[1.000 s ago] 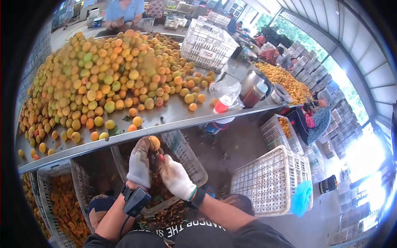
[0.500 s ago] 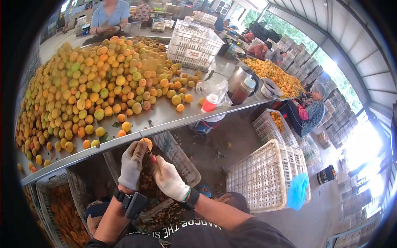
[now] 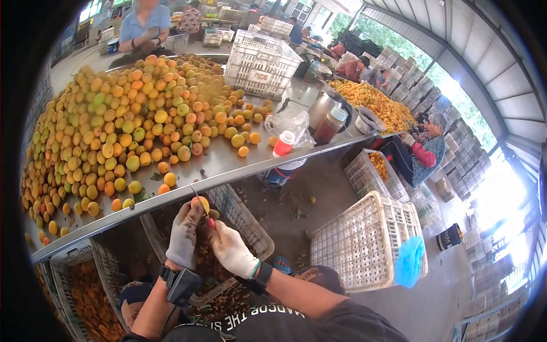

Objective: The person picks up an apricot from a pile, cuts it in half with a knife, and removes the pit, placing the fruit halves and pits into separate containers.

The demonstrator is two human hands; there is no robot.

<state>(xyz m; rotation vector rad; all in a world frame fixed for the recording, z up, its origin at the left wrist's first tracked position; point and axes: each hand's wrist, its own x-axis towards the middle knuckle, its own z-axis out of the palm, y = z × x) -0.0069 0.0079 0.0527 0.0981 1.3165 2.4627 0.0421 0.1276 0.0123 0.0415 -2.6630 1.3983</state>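
Observation:
My left hand (image 3: pixel 185 236), in a stained white glove, is closed around an orange-yellow apricot (image 3: pixel 203 203) just below the metal table edge. My right hand (image 3: pixel 232 251), also gloved, grips a knife (image 3: pixel 211 223) by its red handle. The thin blade points up and lies against the apricot; whether it has cut in is too small to tell. Both hands are close together above a crate (image 3: pixel 250 223) holding dark scraps, partly hidden by my forearms.
A heap of apricots (image 3: pixel 122 122) covers the metal table (image 3: pixel 213 174). A red-and-white bottle (image 3: pixel 284 143) and a jar (image 3: pixel 330 126) stand near its edge. Crates of opened fruit (image 3: pixel 94 296) are at lower left, a white crate (image 3: pixel 364 242) at right. Other people sit nearby.
My hands stay together, and the left hand has shifted slightly on the apricot. The view has moved a little. The person across the table has raised a hand.

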